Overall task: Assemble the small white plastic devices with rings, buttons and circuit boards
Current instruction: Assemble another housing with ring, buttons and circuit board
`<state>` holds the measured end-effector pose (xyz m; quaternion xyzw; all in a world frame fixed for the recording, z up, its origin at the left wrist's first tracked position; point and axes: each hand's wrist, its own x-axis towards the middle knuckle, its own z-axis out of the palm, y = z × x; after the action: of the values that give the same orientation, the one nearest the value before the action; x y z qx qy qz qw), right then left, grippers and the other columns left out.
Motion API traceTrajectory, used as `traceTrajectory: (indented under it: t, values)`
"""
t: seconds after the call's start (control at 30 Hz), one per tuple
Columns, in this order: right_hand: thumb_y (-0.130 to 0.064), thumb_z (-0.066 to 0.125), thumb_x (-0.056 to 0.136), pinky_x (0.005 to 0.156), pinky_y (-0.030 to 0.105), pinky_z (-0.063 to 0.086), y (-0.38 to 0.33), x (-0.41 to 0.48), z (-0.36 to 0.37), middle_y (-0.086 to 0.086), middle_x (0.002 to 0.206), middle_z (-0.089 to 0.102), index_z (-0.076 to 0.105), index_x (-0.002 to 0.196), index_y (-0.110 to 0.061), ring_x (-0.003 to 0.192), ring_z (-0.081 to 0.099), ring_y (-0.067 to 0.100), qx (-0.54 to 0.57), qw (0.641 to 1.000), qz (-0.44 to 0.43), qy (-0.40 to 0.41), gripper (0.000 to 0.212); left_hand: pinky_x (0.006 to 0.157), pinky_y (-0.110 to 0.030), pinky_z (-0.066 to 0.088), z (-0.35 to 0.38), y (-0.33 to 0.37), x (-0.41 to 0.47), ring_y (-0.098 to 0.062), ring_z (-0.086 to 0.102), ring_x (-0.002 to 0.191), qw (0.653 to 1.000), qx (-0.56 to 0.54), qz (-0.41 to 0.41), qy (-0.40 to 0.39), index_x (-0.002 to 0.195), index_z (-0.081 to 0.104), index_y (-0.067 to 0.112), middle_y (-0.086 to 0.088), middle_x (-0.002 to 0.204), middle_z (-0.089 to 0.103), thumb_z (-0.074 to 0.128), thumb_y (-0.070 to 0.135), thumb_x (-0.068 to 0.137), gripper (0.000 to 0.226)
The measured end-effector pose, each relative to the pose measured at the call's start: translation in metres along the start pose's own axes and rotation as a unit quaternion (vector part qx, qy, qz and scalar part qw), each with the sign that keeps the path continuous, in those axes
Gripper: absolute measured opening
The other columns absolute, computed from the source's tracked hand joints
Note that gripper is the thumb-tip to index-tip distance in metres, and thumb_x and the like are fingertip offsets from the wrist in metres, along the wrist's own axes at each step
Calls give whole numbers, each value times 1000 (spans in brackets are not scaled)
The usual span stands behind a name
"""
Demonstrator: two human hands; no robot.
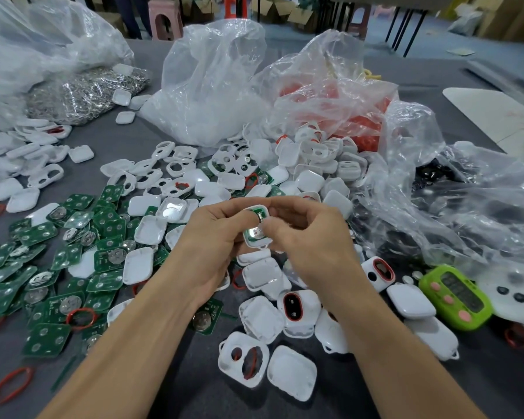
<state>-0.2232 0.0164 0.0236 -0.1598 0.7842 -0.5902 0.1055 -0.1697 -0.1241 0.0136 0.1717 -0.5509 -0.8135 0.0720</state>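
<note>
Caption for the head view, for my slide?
Left hand and right hand hold a white shell with a green circuit board inside, over a table littered with parts.

Green square circuit boards (43, 267) lie spread on the grey table (194, 388), left of the left hand (212, 240). A small white plastic device (256, 231) sits between it and the right hand (312, 243). White plastic shells (300, 173) are heaped behind, clear plastic bags (212, 86) behind those.
</note>
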Motion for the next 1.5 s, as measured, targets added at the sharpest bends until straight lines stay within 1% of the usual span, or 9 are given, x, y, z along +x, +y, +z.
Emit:
traceTrajectory:
  t: [0.1,0.2,0.43,0.53,0.63,0.7,0.8,1.13,1.5]
  values:
    - [-19,72,92,89,20,57,-1,8,-24,-10,102,78,75,119,-27,90,71,3,-190,971,-64,128,28,66,-28,63,-1,-1,2,-24,78,87,1000,-13,-9,15,101,80,5,-18,103,78,58,-7,94,26]
    - [-15,69,92,93,28,46,4,18,-49,6,104,73,74,122,-25,106,61,22,-328,921,-49,205,32,68,-30,63,-2,-1,3,-28,77,95,1000,-20,-14,7,97,81,7,-18,105,78,60,-5,93,25]
    - [-31,70,91,104,43,33,19,34,-57,4,112,73,73,115,-27,118,52,32,-489,861,-32,136,25,69,-29,62,-3,-1,1,-28,77,95,1000,0,-9,-2,99,79,6,-18,105,78,59,-8,95,25]
    - [-32,74,91,104,41,37,20,33,-58,1,112,74,74,120,-26,114,56,27,-460,870,-47,169,30,69,-29,62,-2,0,0,-27,77,95,1000,8,-8,3,102,78,3,-18,106,78,60,-7,94,23]
    - [-18,83,83,77,19,53,14,27,-61,-12,93,76,78,110,-25,84,65,1,-220,960,-67,159,29,65,-26,61,-1,1,0,-25,76,90,1000,8,-3,13,103,79,3,-16,106,78,61,-7,93,22]
    - [-4,83,79,72,18,57,6,24,-60,-7,94,79,78,105,-22,81,71,4,67,997,-40,29,32,62,-25,60,-1,1,0,-23,75,86,1000,4,-2,20,100,80,4,-16,105,78,62,-7,92,23]
    - [-2,77,68,75,22,58,5,20,-53,4,103,79,76,106,-14,91,73,13,280,950,10,-137,40,67,-28,62,-1,0,1,-24,75,90,1000,-3,-2,23,102,80,6,-14,107,78,62,-7,92,25]
    - [5,77,66,77,25,59,12,21,-43,9,104,79,80,100,-18,92,75,19,211,965,-13,-158,41,67,-29,63,0,-1,2,-23,76,88,1000,-7,-7,29,111,76,5,-14,106,79,61,-5,94,25]
    - [3,80,71,80,14,56,3,13,-42,-24,94,75,80,102,-35,89,72,0,-107,982,-153,-28,49,78,-38,64,-3,-3,6,-21,76,85,1000,2,-12,15,96,83,14,-14,104,79,57,0,96,29]
